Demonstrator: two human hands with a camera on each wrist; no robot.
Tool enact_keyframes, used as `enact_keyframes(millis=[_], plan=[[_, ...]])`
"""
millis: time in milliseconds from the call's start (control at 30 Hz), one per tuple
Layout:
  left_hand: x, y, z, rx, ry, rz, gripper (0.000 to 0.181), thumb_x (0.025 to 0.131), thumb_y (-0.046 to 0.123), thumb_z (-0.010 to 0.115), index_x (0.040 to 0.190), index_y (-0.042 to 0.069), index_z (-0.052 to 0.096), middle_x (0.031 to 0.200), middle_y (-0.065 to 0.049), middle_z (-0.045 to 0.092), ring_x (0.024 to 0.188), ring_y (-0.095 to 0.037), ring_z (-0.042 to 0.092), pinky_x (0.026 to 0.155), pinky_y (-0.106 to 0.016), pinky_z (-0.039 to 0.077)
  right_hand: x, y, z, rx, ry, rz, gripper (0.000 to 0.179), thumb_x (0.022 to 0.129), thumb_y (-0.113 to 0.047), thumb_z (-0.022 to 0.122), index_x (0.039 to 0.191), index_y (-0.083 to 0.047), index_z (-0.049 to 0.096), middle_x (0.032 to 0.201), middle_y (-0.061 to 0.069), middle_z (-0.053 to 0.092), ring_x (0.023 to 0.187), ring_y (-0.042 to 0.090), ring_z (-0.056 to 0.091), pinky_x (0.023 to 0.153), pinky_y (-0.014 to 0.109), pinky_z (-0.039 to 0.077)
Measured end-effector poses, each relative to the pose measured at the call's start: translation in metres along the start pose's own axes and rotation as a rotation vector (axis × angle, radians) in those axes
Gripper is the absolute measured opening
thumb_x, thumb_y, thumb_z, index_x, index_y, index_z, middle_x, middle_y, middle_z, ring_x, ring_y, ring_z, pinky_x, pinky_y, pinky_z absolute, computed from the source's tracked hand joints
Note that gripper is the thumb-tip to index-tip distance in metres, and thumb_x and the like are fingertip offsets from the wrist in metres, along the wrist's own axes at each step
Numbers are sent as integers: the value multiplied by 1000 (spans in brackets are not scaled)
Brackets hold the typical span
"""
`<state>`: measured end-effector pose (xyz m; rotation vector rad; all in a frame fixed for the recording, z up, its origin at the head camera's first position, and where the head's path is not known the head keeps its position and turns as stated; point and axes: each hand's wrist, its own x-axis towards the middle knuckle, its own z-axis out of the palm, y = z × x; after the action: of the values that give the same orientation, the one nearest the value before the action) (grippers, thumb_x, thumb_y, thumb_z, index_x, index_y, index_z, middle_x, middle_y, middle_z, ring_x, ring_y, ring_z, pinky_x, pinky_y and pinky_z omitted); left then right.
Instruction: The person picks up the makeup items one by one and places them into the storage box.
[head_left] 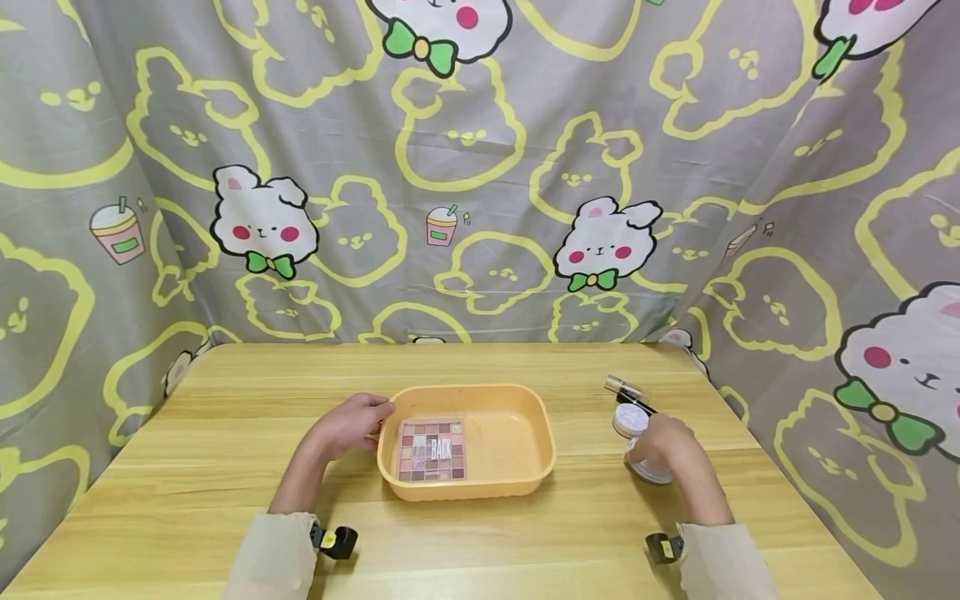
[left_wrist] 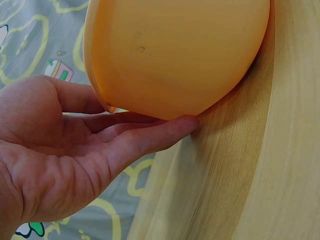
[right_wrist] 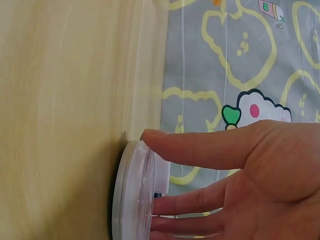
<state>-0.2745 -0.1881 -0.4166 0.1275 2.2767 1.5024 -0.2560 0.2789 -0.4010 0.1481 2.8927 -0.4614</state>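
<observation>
A yellow-orange plastic basin (head_left: 510,490) stands on the table, with a flat eyeshadow palette (head_left: 432,450) lying in its left part. My left hand (head_left: 352,423) grips the basin's left end, the thumb at the rim and the fingers against the outer wall, as the left wrist view shows. Over at the right, my right hand (head_left: 663,442) holds a round, clear-lidded cosmetic case (right_wrist: 135,195) low at the tabletop. Its thumb touches the case's edge; the other fingertips are hidden behind the lid.
Just beyond the right hand is another round white case (head_left: 631,419). Behind that lie a black slim tube (head_left: 636,404) and a small tube with a pale metallic end (head_left: 622,386). A patterned curtain (head_left: 480,275) surrounds the wooden table (head_left: 300,371) at the back and sides.
</observation>
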Motion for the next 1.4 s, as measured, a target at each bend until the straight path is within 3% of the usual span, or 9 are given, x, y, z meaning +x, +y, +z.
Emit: enact_keyframes(millis=[367, 900, 1100, 1400], plan=[[-1, 1, 1, -3, 1, 6, 51, 111, 20, 35, 145, -18, 38, 137, -33, 56, 126, -43, 59, 91, -47, 59, 0, 1, 2, 16, -19, 25, 68, 79, -29, 82, 112, 24, 56, 106, 40, 59, 99, 52, 58, 87, 59, 53], [-2, 0, 1, -7, 9, 0, 52, 110, 20, 37, 146, -17, 37, 138, -32, 56, 127, -41, 59, 92, -46, 59, -6, -4, -1, 61, -69, 2, 67, 79, -25, 83, 113, 24, 53, 102, 32, 62, 90, 35, 62, 84, 51, 58], [-1, 0, 2, -9, 13, -3, 51, 110, 20, 36, 146, -17, 38, 137, -31, 57, 127, -39, 59, 93, -46, 59, -8, -6, -2, 59, -82, -7, 65, 79, -23, 84, 111, 24, 53, 98, 28, 62, 87, 34, 61, 82, 50, 58], [-1, 0, 1, -8, 15, -2, 52, 110, 20, 36, 147, -17, 37, 139, -32, 55, 129, -42, 57, 93, -47, 59, -8, -7, 0, 98, -92, 26, 69, 80, -23, 83, 117, 25, 49, 105, 35, 59, 92, 38, 61, 86, 54, 57]])
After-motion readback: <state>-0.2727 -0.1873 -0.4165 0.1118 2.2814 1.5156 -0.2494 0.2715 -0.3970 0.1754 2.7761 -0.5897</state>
